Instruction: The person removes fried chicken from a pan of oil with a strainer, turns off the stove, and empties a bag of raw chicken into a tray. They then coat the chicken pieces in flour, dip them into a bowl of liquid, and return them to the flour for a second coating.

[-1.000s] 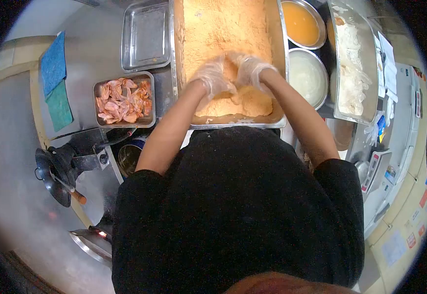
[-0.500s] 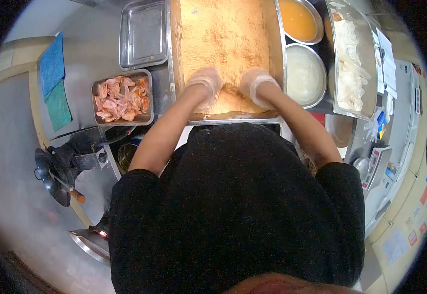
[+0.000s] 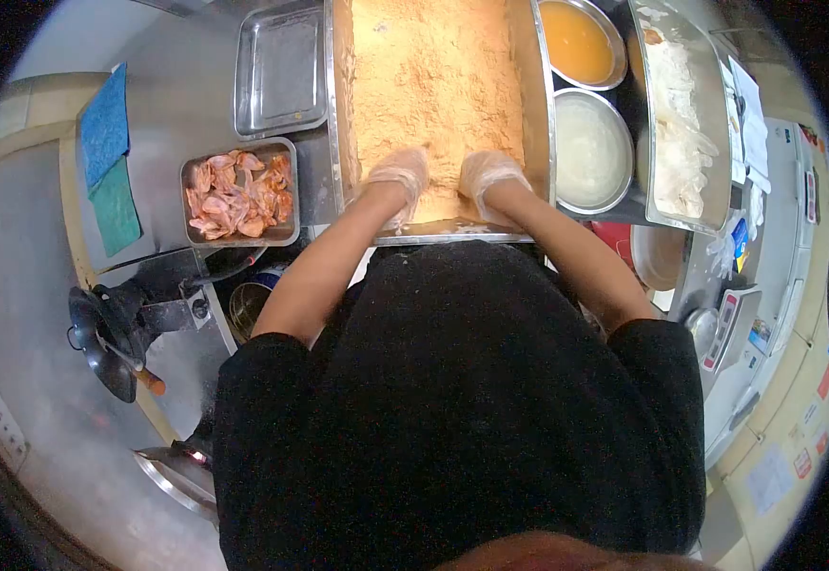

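A deep metal tray [image 3: 540, 114] lies in front of me, filled with pale orange breading flour [image 3: 438, 86]. Both my hands are in its near part, in clear plastic gloves. My left hand [image 3: 401, 179] presses into the flour near the left wall. My right hand [image 3: 490, 175] is down in it toward the right, a short gap from the left. The fingers of both are sunk in the flour or blurred, so their shape is hidden.
Raw chicken pieces [image 3: 234, 198] fill a small tray at left, below another metal tray [image 3: 281, 71]. At right are an orange liquid bowl [image 3: 576, 43], a whitish liquid bowl [image 3: 587, 152] and a tray of white-floured pieces [image 3: 679, 133]. A wok [image 3: 105, 333] stands lower left.
Both hands have come slightly toward me, nearer the tray's front edge. The right hand has also shifted a little left. The view has moved slightly.
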`<action>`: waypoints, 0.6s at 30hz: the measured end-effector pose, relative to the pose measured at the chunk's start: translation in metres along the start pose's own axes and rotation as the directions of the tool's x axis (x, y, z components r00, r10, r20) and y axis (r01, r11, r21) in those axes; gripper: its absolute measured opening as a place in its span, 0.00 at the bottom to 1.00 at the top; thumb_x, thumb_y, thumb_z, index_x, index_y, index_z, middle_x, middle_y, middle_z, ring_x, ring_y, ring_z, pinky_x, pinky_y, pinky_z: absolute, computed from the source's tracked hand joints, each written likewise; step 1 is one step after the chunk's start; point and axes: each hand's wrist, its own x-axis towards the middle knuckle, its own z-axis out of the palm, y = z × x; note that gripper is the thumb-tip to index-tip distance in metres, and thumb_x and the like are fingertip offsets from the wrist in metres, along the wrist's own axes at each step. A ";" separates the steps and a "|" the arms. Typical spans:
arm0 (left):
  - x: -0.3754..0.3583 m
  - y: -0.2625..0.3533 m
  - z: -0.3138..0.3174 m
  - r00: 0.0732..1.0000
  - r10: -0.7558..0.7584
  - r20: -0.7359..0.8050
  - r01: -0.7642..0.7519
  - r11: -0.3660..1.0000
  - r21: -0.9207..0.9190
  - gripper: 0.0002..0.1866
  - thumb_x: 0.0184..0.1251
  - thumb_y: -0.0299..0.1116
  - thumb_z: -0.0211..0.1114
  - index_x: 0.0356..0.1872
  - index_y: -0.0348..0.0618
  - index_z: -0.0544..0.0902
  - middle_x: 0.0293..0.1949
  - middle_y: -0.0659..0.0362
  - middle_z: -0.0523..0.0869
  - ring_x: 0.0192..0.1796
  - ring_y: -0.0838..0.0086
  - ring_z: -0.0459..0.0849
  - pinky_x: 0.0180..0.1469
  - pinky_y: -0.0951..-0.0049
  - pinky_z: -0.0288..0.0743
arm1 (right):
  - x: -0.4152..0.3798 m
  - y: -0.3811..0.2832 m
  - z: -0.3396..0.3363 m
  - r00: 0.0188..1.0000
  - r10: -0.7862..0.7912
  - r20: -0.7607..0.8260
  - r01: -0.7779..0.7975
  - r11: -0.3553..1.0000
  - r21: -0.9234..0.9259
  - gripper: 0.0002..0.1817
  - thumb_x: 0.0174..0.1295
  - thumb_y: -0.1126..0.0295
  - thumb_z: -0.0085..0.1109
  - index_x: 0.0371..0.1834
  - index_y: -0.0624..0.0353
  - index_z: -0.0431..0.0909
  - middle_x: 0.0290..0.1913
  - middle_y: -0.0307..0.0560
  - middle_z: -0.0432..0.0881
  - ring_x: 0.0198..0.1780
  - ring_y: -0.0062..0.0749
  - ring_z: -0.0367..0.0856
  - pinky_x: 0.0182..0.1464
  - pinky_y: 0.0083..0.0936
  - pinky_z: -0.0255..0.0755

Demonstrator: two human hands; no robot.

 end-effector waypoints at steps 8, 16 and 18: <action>-0.013 -0.009 -0.032 0.988 0.005 -0.154 -0.055 0.946 -0.320 0.17 0.65 0.34 0.59 0.50 0.35 0.84 0.48 0.38 0.86 0.51 0.47 0.86 0.52 0.53 0.80 | -0.019 0.015 -0.048 0.989 -0.124 -0.081 0.124 0.992 -0.015 0.22 0.62 0.61 0.59 0.57 0.60 0.80 0.52 0.61 0.85 0.54 0.54 0.85 0.54 0.43 0.79; -0.032 -0.011 -0.045 0.938 -0.074 -0.339 0.035 0.992 -0.119 0.14 0.60 0.34 0.61 0.41 0.35 0.87 0.47 0.39 0.87 0.51 0.48 0.86 0.54 0.55 0.79 | 0.001 0.049 -0.023 0.979 -0.010 -0.202 0.044 0.986 0.161 0.24 0.60 0.63 0.65 0.60 0.53 0.74 0.43 0.60 0.86 0.48 0.57 0.85 0.50 0.44 0.78; -0.036 -0.006 -0.056 0.930 -0.085 -0.357 0.063 0.995 -0.074 0.15 0.60 0.37 0.64 0.41 0.37 0.88 0.46 0.40 0.87 0.51 0.49 0.86 0.54 0.56 0.79 | -0.001 0.048 -0.028 0.964 0.011 -0.267 0.043 0.980 0.193 0.24 0.59 0.62 0.66 0.59 0.52 0.75 0.41 0.59 0.86 0.47 0.57 0.85 0.50 0.44 0.78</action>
